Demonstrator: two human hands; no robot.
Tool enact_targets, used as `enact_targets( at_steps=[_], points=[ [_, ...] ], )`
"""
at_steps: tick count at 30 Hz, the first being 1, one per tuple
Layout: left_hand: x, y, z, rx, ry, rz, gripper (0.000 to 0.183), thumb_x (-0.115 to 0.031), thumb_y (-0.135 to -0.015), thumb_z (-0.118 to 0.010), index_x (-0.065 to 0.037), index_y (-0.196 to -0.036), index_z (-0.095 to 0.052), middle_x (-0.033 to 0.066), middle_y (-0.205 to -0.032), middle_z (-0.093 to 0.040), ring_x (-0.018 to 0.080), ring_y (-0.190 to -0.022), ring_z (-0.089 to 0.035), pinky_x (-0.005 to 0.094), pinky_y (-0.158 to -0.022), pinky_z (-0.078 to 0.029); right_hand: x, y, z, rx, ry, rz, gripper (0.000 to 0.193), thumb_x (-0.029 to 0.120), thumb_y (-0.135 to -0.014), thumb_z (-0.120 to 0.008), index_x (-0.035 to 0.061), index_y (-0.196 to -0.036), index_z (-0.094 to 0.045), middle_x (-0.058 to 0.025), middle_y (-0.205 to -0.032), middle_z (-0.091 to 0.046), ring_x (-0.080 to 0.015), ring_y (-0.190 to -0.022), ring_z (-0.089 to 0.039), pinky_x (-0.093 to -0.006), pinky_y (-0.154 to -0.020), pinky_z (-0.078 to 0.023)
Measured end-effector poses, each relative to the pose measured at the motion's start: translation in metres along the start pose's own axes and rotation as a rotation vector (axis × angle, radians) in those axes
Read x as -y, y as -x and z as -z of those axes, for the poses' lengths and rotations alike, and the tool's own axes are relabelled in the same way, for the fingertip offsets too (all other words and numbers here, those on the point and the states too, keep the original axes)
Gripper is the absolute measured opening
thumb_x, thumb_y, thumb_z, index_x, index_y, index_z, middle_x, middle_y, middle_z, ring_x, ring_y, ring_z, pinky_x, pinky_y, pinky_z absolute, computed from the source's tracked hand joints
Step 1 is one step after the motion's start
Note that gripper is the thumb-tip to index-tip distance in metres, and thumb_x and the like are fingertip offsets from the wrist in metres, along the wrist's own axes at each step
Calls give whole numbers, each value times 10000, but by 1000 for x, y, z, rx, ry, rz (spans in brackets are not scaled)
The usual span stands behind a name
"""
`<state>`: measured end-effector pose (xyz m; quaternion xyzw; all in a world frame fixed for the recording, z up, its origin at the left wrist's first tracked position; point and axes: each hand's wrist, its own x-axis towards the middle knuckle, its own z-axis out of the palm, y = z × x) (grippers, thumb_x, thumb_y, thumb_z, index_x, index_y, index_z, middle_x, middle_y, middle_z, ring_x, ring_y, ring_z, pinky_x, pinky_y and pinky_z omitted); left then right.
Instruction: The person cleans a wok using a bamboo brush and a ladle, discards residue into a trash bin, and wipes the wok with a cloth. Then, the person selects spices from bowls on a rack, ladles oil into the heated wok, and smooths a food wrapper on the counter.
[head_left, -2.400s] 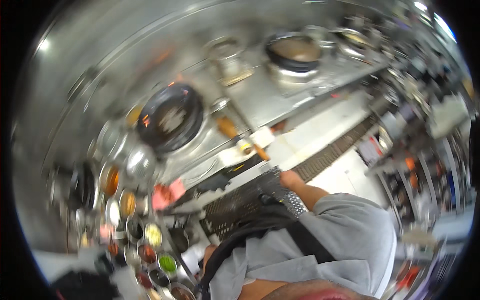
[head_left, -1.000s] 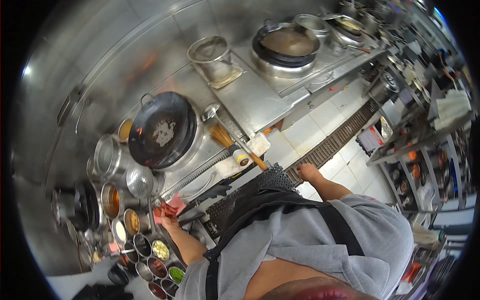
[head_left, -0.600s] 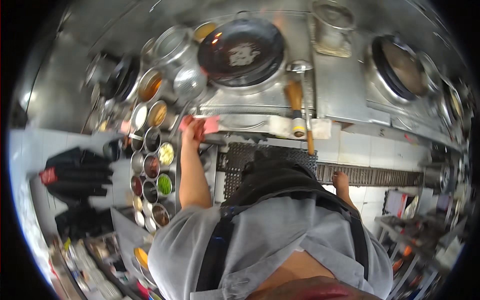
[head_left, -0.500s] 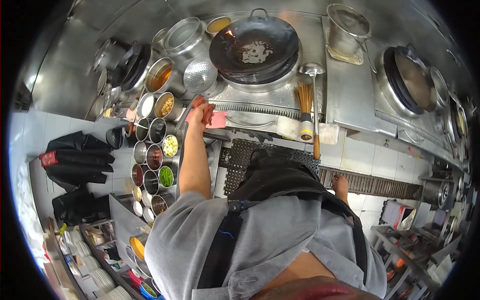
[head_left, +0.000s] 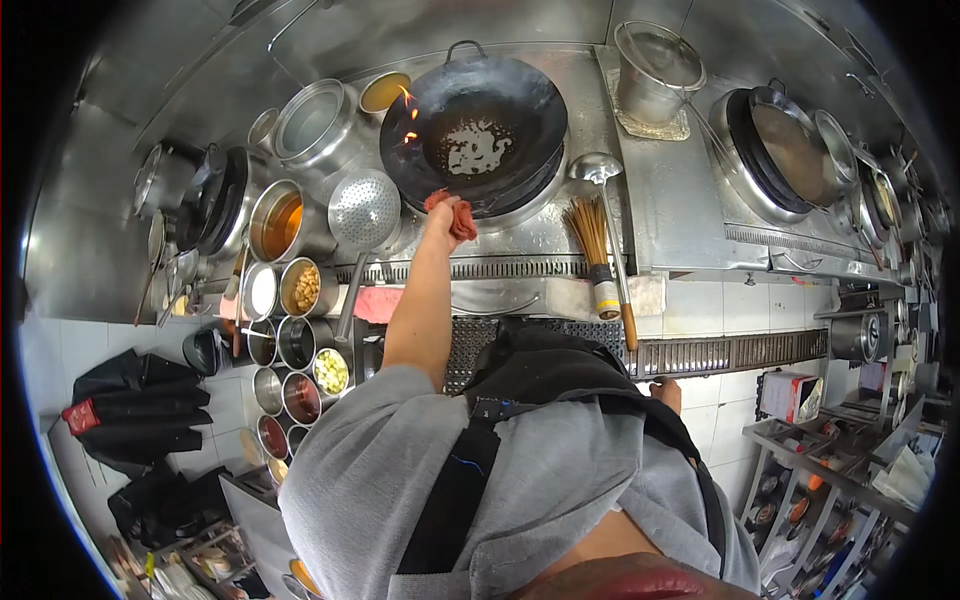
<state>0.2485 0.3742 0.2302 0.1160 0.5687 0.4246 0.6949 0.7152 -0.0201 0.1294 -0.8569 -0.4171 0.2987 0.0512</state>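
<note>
My left hand point(head_left: 440, 226) is closed on a folded red cloth point(head_left: 462, 222) at the near rim of a black wok point(head_left: 420, 150). The wok sits tilted on its burner; shiny liquid lies in its bottom and small flames show at its left side. My right hand point(head_left: 667, 392) hangs low beside my body, partly hidden, its fingers too small to make out. Left of the wok rests a perforated skimmer point(head_left: 364, 210), its handle toward me. To the right lie a bamboo wok brush point(head_left: 590, 235) and a ladle point(head_left: 597, 168) with a wooden handle.
Steel pots stand at the left, one with orange-brown liquid point(head_left: 280, 228). Several ingredient tins, one with pale chopped pieces point(head_left: 330, 371), line my left side. A lidded pot point(head_left: 660, 75) and a second wok point(head_left: 800, 150) are at the right. A pink cloth point(head_left: 372, 303) lies on the stove's front ledge.
My left hand has moved up and right with the red cloth, from the stove's front ledge to the wok's near rim. More flame shows at the wok's left. The view has shifted.
</note>
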Motion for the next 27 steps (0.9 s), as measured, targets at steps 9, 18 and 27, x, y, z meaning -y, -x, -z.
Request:
enact_targets(
  at_steps=[9, 18, 27],
  points=[
    [8, -27, 14, -18, 192, -123, 159, -46, -859, -436, -1, -752, -545, 135, -610, -524, 272, -438, -502, 413, -415, -426, 49, 2, -18, 84, 69, -25, 313, 184, -788, -604, 59, -1064, -682, -227, -951, -669, -365, -923, -647, -431, -835, -507],
    [-112, 29, 85, -104, -417, -128, 69, -81, -816, -510, -20, -812, -542, 118, -635, -557, 237, -483, -538, 356, -395, -417, 58, -31, 1, -60, 28, 219, 292, 138, -812, -613, 24, -1075, -665, -210, -870, -686, -268, -672, -691, -370, -662, -546],
    [-106, 69, 73, 39, -314, -110, 52, -44, -874, -460, -31, -906, -499, 118, -621, -545, 233, -454, -537, 390, -500, -516, 1, -7, -29, 86, 26, 15, 293, 205, -772, -644, 77, -1029, -703, -230, -945, -673, -353, -945, -649, -444, -878, -497]
  ],
)
